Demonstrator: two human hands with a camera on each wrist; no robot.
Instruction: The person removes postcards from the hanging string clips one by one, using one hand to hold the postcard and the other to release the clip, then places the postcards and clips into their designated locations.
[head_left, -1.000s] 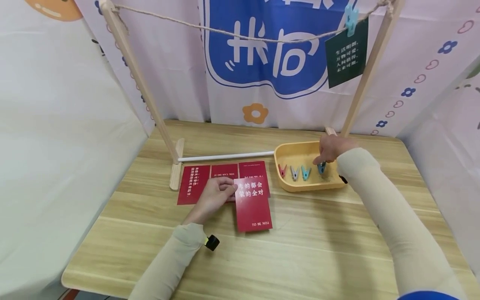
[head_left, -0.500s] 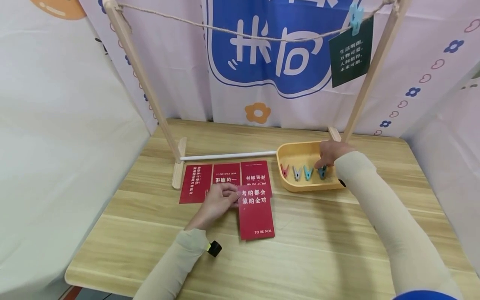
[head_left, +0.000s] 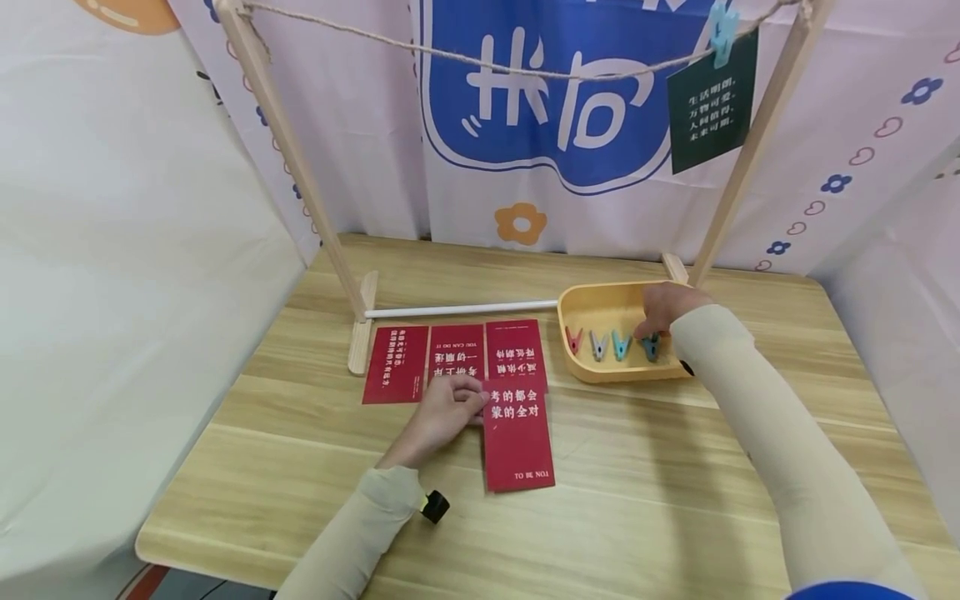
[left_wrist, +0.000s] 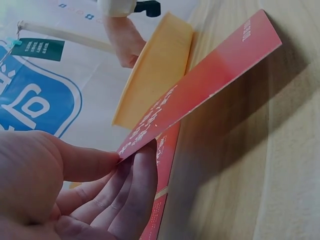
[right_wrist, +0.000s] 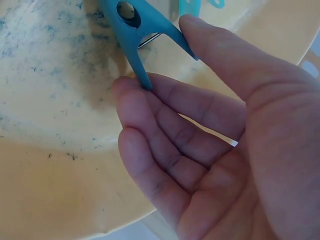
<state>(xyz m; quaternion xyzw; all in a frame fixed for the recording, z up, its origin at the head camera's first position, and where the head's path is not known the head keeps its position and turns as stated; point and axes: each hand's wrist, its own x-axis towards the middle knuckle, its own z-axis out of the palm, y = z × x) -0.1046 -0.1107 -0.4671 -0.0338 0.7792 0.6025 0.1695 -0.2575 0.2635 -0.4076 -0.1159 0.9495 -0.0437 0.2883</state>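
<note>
My left hand pinches a red card by its upper left edge, thumb on top and fingers beneath. In the left wrist view the card slants above the wooden table. Inside the yellow tray, my right hand is at a dark blue clothespin. Up close in the right wrist view, the thumb and a finger pinch the two handle ends of this clothespin. Beside it lie a red clothespin, a grey one and a light teal one.
Three red cards lie in a row on the table; the right one is partly overlapped by the held card. A wooden frame carries a rope, where a light blue clothespin holds a green card. A white rod lies behind.
My left hand has drawn the red card slightly toward me, uncovering more of the cards behind. The right hand's fingers have settled at the dark blue clothespin. The view has shifted a little.
</note>
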